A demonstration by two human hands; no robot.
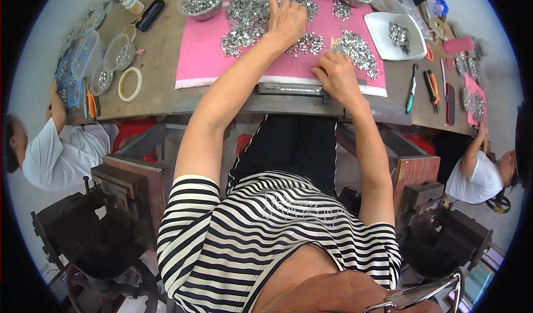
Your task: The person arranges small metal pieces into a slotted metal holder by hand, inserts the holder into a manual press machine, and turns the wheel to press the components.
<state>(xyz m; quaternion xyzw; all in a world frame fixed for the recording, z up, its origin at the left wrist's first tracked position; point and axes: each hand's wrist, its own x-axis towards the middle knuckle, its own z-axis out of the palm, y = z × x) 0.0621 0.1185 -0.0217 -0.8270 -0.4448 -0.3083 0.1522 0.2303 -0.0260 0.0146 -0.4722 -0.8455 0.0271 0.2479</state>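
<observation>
Small shiny metal pieces (pixel 244 19) lie in a large loose pile on a pink mat (pixel 202 55). My left hand (pixel 287 21) reaches over that pile's right side, palm down, its fingers apart and touching the pieces. A smaller group of pieces (pixel 308 44) sits just below it. On the right, my right hand (pixel 337 79) rests low over the mat with fingers bent together. Whatever its fingertips hold is hidden. Another pile of metal pieces (pixel 357 51) lies beside it. A narrow metal fixture (pixel 293 89) runs along the table's near edge, between my forearms.
A clear bowl of pieces (pixel 202 1) stands far left on the mat; a white tray (pixel 375 33) stands right. Nearby are a tape roll (pixel 130 84), a toothbrush (pixel 411 89), orange-handled pliers (pixel 432 91) and a dark phone (pixel 450 105). Other people sit at both sides.
</observation>
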